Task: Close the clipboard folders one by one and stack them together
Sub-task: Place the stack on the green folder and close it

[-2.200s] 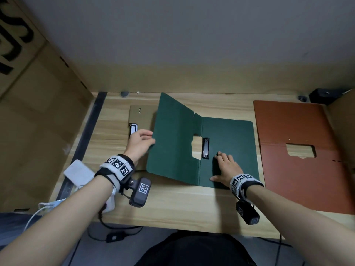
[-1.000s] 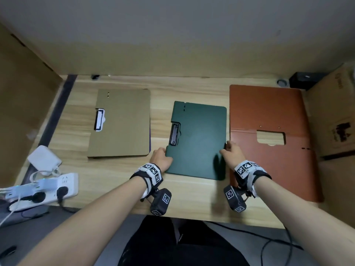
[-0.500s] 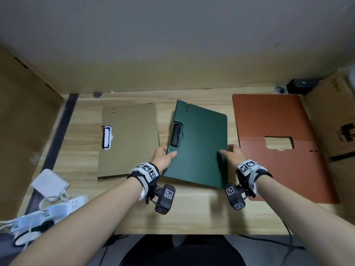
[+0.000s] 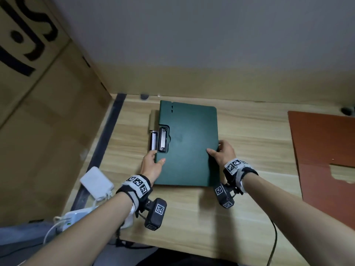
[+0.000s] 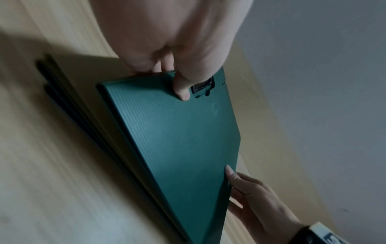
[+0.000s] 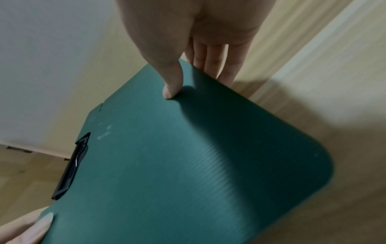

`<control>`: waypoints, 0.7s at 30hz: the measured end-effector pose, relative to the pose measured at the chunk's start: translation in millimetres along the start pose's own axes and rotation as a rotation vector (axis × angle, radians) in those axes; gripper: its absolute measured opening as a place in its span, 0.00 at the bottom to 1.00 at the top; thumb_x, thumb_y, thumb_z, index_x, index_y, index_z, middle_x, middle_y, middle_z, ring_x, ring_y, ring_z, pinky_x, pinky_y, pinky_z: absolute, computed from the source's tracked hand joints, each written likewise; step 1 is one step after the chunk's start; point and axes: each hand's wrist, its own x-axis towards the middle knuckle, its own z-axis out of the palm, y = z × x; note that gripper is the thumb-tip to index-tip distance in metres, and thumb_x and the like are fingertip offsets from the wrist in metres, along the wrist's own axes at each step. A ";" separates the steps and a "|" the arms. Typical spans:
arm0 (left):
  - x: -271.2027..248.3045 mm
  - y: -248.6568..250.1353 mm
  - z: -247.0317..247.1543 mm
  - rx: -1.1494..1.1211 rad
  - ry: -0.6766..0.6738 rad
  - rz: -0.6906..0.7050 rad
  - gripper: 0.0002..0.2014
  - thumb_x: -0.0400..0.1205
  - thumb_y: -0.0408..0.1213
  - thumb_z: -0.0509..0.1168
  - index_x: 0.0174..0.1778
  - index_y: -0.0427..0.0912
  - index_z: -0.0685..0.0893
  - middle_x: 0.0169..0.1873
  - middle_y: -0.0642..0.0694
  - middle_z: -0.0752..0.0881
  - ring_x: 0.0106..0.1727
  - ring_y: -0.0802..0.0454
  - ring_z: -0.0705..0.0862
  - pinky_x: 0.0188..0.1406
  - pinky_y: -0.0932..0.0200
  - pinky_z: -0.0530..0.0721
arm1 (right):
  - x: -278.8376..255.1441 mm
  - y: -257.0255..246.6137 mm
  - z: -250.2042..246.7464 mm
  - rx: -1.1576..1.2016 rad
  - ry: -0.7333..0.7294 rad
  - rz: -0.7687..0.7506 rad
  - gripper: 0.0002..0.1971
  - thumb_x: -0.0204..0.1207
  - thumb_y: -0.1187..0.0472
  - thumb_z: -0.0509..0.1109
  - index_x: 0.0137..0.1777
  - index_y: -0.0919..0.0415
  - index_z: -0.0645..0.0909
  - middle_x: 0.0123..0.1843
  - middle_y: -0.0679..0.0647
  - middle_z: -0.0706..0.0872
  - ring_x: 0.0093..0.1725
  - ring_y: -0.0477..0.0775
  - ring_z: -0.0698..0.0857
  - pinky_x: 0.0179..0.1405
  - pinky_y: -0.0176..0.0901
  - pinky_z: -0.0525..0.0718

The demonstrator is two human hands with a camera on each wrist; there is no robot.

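Observation:
The closed green clipboard folder [image 4: 189, 143] [image 5: 179, 137] [image 6: 188, 165] lies over the tan folder [image 4: 153, 120], of which only a strip and its white clip show at the left. My left hand [image 4: 153, 164] [image 5: 179, 79] pinches the green folder's left edge below its black clip [image 4: 162, 140], thumb on top and fingers underneath. My right hand [image 4: 222, 152] [image 6: 188, 72] pinches the right edge the same way. The open brown folder [image 4: 324, 156] lies flat at the right of the wooden desk [image 4: 249, 135].
A cardboard box [image 4: 44, 112] walls the left side, the wall [image 4: 192, 45] stands behind the desk. A white adapter [image 4: 97, 182] and power strip [image 4: 73, 217] with cables lie at the desk's left front. A small dark object [image 4: 347, 111] sits at the far right corner.
The green folder was shut, then both hands carried it left from the middle of the desk onto the tan folder, which it now covers almost wholly.

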 end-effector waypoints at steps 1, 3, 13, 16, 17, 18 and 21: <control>2.6 -3.4 -8.2 0.062 0.043 0.016 0.26 0.80 0.33 0.71 0.75 0.38 0.74 0.76 0.38 0.75 0.78 0.43 0.72 0.78 0.51 0.69 | 1.3 -6.6 7.7 -0.033 -0.015 0.006 0.26 0.68 0.52 0.81 0.63 0.61 0.78 0.52 0.54 0.85 0.54 0.57 0.84 0.57 0.47 0.81; 3.9 -6.9 -21.3 0.244 0.108 0.064 0.22 0.80 0.37 0.71 0.70 0.38 0.78 0.71 0.42 0.76 0.74 0.44 0.72 0.73 0.55 0.67 | 6.4 -12.7 21.0 -0.084 -0.042 0.030 0.24 0.67 0.50 0.81 0.59 0.60 0.79 0.49 0.50 0.84 0.51 0.55 0.83 0.51 0.44 0.80; 20.3 -7.0 -25.3 0.112 -0.059 -0.044 0.43 0.80 0.30 0.70 0.87 0.42 0.51 0.84 0.43 0.62 0.84 0.46 0.63 0.83 0.49 0.62 | 14.6 -15.9 38.1 -0.267 -0.026 -0.012 0.31 0.61 0.44 0.79 0.63 0.55 0.79 0.60 0.56 0.84 0.54 0.59 0.86 0.58 0.54 0.85; 29.7 -6.7 -25.9 0.104 -0.102 -0.073 0.39 0.79 0.30 0.71 0.85 0.42 0.60 0.83 0.44 0.65 0.83 0.45 0.65 0.83 0.49 0.63 | 16.4 -13.7 35.0 -0.252 -0.052 -0.013 0.26 0.62 0.48 0.80 0.60 0.56 0.83 0.55 0.55 0.89 0.51 0.58 0.88 0.53 0.50 0.87; 31.9 -5.4 -26.2 0.096 -0.111 -0.075 0.39 0.79 0.29 0.71 0.85 0.42 0.60 0.83 0.44 0.65 0.83 0.45 0.65 0.83 0.49 0.63 | 16.7 -13.3 33.8 -0.239 -0.051 0.007 0.26 0.64 0.51 0.81 0.61 0.57 0.84 0.56 0.55 0.90 0.53 0.58 0.88 0.55 0.51 0.87; 33.6 -4.6 -25.2 0.101 -0.115 -0.071 0.39 0.79 0.29 0.71 0.85 0.42 0.61 0.83 0.44 0.66 0.83 0.45 0.65 0.83 0.49 0.63 | 15.8 -11.5 31.8 -0.229 -0.042 0.019 0.26 0.64 0.52 0.82 0.62 0.58 0.83 0.56 0.55 0.90 0.54 0.59 0.88 0.56 0.51 0.86; 35.7 -0.6 -17.3 0.115 -0.130 -0.064 0.38 0.79 0.28 0.71 0.84 0.42 0.62 0.82 0.44 0.67 0.83 0.45 0.65 0.82 0.50 0.63 | 10.2 -4.8 24.6 -0.235 -0.017 0.056 0.26 0.65 0.53 0.81 0.63 0.58 0.83 0.57 0.56 0.90 0.55 0.61 0.88 0.57 0.51 0.85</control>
